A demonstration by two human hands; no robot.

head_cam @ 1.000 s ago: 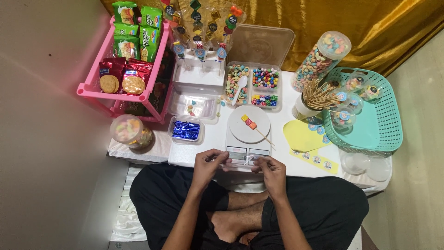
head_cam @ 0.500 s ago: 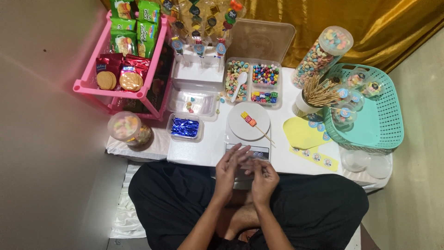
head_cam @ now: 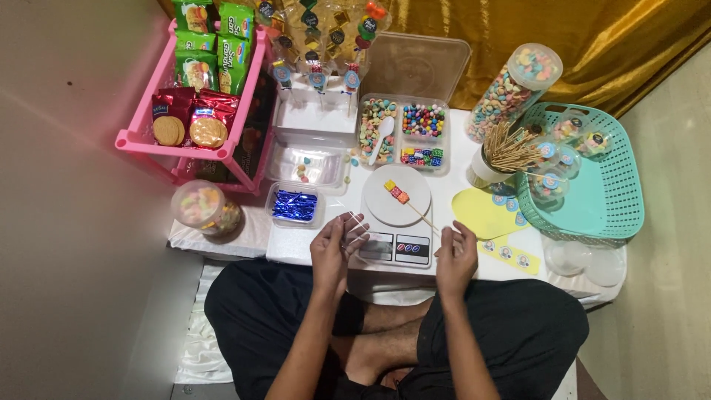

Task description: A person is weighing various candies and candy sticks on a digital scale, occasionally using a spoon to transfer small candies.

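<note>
1. I am sitting cross-legged at a low white table (head_cam: 452,194); my left hand (head_cam: 335,250) is hovering over its front edge, fingers curled, pinching what looks like a small clear wrapper (head_cam: 354,231) at the fingertips.
2. My right hand (head_cam: 455,255) is resting loosely curled just right of the white kitchen scale (head_cam: 396,215); I cannot tell whether it is gripping anything.
3. A wooden skewer (head_cam: 407,202) carrying yellow and red candy cubes is lying across the round scale plate, its bare end pointing toward my right hand.
4. Left of the scale, a clear tub of blue twist ties (head_cam: 294,204) is sitting near my left hand.
5. Red biscuit packets (head_cam: 189,118) and green packets (head_cam: 211,33) are filling the pink rack (head_cam: 148,142).
6. Round blue-rimmed stickers on a yellow sheet (head_cam: 492,215) are lying right of the scale, beside the teal basket (head_cam: 603,185).
</note>
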